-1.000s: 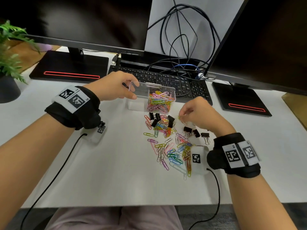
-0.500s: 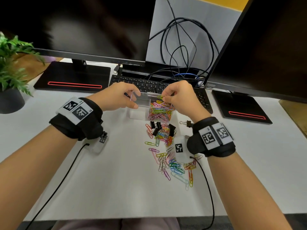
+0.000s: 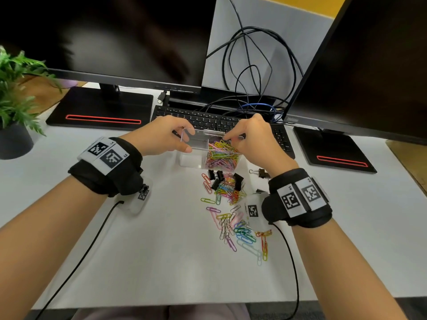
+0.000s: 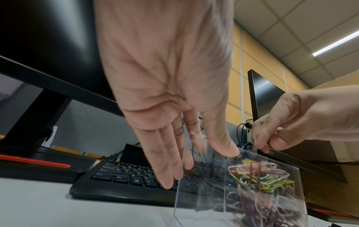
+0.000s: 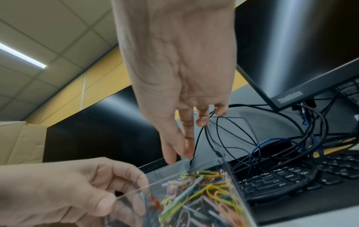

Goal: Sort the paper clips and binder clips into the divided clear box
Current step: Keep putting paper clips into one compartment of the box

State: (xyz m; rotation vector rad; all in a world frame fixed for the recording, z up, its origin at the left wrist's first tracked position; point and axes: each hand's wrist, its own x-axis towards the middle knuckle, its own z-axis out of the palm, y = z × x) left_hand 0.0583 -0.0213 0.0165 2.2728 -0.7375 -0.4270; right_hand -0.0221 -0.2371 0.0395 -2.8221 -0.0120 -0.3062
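One clear box [image 3: 193,144] with two compartments; one is packed with paper clips [image 3: 222,151], too many to count. Loose paper clips [image 3: 233,218] on desk, dozens. About six black binder clips [image 3: 218,177] visible, two monitors [image 3: 115,38], one keyboard [image 3: 208,118], one plant [image 3: 16,88].

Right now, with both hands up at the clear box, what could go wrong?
1. The paper clips are heaped up to the rim of the clear box, so more dropped by the right hand might spill over.
2. The left hand grips only one end; a bump could tip it.
3. The right wrist hangs over the binder clips and could scatter them.
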